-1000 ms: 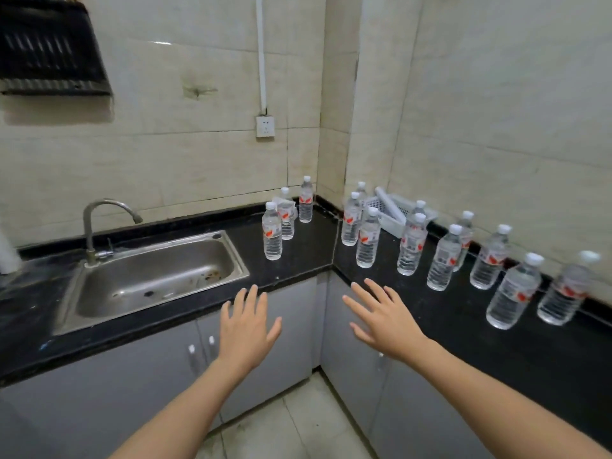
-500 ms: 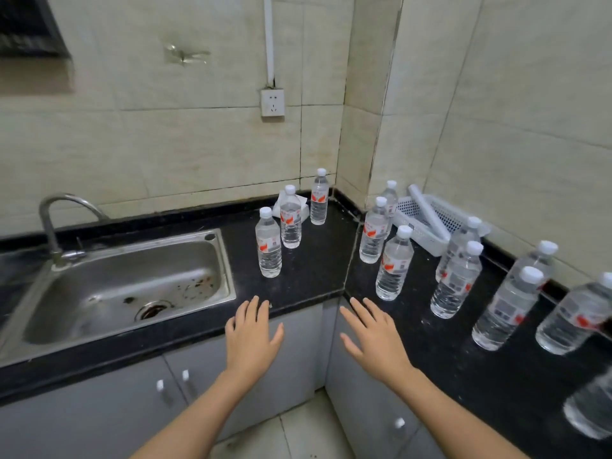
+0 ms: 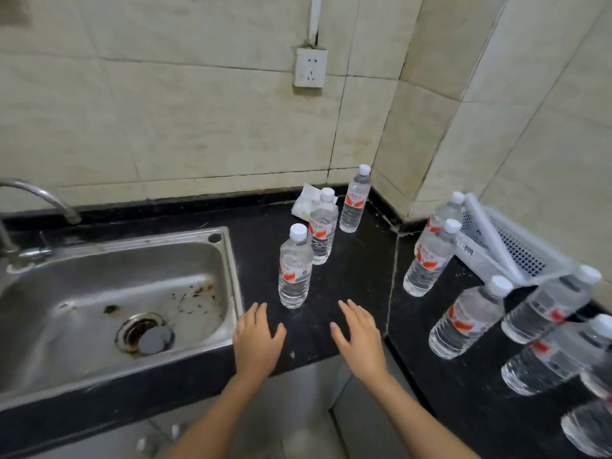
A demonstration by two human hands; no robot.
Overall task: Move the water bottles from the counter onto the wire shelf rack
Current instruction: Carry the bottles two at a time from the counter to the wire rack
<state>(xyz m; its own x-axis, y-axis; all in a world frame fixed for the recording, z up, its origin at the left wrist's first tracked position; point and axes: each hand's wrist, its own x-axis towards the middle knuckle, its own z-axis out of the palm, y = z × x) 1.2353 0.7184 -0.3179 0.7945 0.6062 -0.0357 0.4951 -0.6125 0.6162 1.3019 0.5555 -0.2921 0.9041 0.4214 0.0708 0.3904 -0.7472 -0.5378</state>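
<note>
Barely started, I judge: my left grip (image 3: 258,339) and right grip (image 3: 359,337) hover spread and empty before the nearest clear white-capped water bottle (image 3: 294,271); every bottle visible stands on the black worktop (image 3: 359,276).

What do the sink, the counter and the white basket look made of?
The rectangular sink basin looks like brushed stainless steel: grey sheen, rust-brown stains. The black counter seems polished stone, glossy with faint speckles. The white perforated basket looks like moulded plastic, matte.
</note>
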